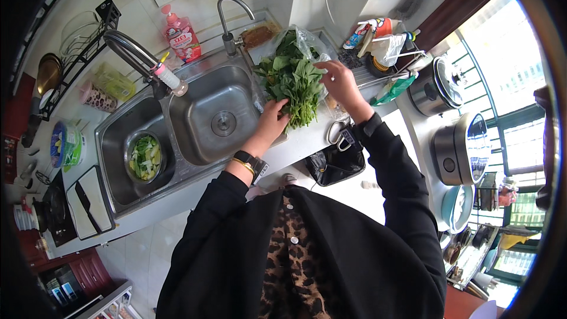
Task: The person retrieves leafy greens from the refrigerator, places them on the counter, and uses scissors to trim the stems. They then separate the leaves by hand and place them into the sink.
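A bunch of leafy greens (290, 80) lies partly in a clear plastic bag (308, 44) on the counter, right of the sink, its stems toward me. At the lower left of the bunch, my left hand (271, 123) is closed on the greens, the fingertips partly hidden among leaves and stems. My right hand (339, 82) is at the bunch's right edge beside the bag, fingers bent together in a pinch. Whether it pinches a leaf or the bag film cannot be made out.
A double steel sink (204, 130) lies to the left, with a bowl of cut greens (145, 158) in its left basin. A tap (133, 53) arches over it. A knife lies on a white cutting board (88, 204). A black-lined bin (336, 165) stands below the counter.
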Available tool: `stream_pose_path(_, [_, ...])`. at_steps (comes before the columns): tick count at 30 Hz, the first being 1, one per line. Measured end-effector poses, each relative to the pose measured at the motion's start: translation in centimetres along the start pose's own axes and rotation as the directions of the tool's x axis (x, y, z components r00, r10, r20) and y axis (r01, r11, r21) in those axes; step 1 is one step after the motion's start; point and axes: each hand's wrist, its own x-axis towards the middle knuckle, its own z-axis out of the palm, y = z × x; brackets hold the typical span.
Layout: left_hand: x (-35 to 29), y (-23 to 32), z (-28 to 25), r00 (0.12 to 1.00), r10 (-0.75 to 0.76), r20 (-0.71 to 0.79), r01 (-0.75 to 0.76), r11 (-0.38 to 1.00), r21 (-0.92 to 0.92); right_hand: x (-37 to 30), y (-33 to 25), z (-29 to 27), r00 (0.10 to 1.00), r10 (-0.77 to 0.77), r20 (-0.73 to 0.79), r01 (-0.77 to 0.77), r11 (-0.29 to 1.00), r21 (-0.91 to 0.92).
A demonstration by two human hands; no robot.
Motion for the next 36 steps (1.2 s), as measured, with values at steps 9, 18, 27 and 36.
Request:
stream_pose_path(9, [-0.3, -0.3, -0.2, 0.999, 0.029, -0.017, -0.028, 0.998, 0.056, -8.8, -2.7, 4.1, 0.961, 0.044, 0.273, 0.063, 0.927, -0.369])
stream_pose_path(18, [0.5, 0.4, 0.2, 0.997, -0.064, -0.036, 0.071, 0.974, 0.215, -3.5, -1.6, 0.8, 0.96, 0.269, 0.075, -0.279, 0.906, 0.319])
stream_pose_path(27, [0.9, 0.9, -0.1, 0.968, 0.247, -0.037, -0.22, 0.915, 0.337, 3.4, -4.5, -8.6, 0.947, 0.3, 0.116, -0.313, 0.778, 0.545])
stream_pose_path(36, [-1.3, 5.8, -5.0, 0.934, -0.167, 0.317, 0.033, 0.921, 0.387, 4.4, -4.4, -10.0, 0.942, 0.313, 0.118, -0.252, 0.432, 0.866])
